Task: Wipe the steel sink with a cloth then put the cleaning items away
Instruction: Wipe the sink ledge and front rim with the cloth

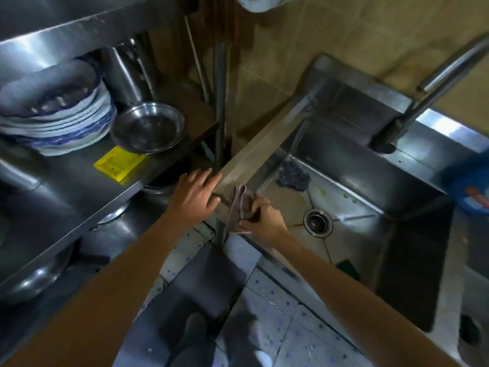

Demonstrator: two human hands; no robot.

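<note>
Steel sink (pixel 352 107), glossy, rectangular; soft folded grey cloth (pixel 239 209) on its left rim, pinched by right hand (pixel 263 219); left hand (pixel 195 196) fingers spread, touching that rim.

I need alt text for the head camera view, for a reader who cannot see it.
A person's right hand grips a folded cloth on the steel sink's left rim, while the open left hand rests beside it. A scouring pad lies in the basin; stacked plates sit on a shelf at left.
</note>
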